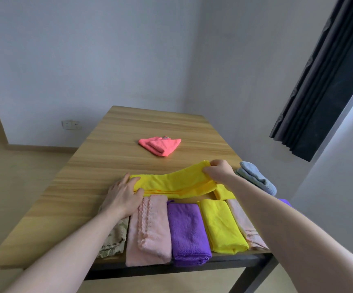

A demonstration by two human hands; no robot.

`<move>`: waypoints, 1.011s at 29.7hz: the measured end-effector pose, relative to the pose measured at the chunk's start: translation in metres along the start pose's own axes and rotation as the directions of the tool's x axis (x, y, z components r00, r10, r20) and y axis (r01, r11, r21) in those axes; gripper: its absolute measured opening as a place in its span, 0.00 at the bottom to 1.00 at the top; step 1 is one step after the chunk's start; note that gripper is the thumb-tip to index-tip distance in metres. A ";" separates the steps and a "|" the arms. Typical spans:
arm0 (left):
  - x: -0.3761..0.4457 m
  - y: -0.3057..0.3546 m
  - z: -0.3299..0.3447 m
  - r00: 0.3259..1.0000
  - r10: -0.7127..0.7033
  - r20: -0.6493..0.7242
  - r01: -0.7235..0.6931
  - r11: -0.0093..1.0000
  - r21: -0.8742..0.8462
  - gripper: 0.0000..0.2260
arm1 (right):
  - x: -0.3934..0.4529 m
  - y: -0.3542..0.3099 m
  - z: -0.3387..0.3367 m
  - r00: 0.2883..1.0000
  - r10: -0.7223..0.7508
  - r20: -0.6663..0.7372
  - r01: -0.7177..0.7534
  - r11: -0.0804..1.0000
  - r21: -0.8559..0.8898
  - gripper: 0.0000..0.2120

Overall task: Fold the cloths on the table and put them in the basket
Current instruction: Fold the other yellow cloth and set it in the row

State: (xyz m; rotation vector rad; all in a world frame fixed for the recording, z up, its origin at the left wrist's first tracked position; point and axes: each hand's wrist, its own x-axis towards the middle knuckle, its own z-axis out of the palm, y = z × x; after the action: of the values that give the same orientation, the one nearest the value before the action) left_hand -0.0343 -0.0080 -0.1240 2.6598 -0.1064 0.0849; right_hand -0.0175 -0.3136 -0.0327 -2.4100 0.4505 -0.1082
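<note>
Two hands work one long yellow cloth [171, 183] stretched across the wooden surface [129, 132]. The left hand [123, 196] lies flat on the cloth's left end with straight fingers, pressing it down — an open grip. The right hand [219, 170] has its fingers curled round the cloth's right end, pinching it and lifting it a little off the surface.

Along the near edge lies a row of five folded cloths, side by side: a beige cloth [116, 240] partly under the left forearm, a pink lace-edged cloth [148, 229], a purple cloth [187, 229], a folded yellow cloth [222, 225] and a pale pink cloth [246, 227]. Just behind the row, a small yellow piece [223, 192] shows beside the right forearm; whether it is its own cloth or part of the long one cannot be told. A folded blue-grey cloth [256, 176] sits at the right edge, and a scrap of purple [285, 201] peeks out behind the right forearm — mostly hidden. One coral cloth [160, 144] lies loosely folded well apart, near the surface's middle.

No basket shows in the view.
</note>
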 end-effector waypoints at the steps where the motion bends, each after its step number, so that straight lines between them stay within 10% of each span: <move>1: 0.000 0.000 -0.001 1.000 -0.004 -0.019 0.004 1.000 0.006 0.24 | 0.000 -0.004 -0.003 1.000 0.019 -0.001 -0.019 0.999 0.030 0.14; 30: 0.002 -0.008 -0.003 0.998 -0.021 -0.059 0.009 0.982 -0.186 0.22 | -0.018 -0.107 0.093 0.964 -0.001 0.265 -0.080 0.952 0.296 0.11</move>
State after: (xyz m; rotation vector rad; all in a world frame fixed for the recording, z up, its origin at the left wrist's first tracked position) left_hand -0.0316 0.0004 -0.1252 2.4688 -0.0708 0.1432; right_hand 0.0144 -0.1744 -0.0351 -2.0725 0.3316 0.1494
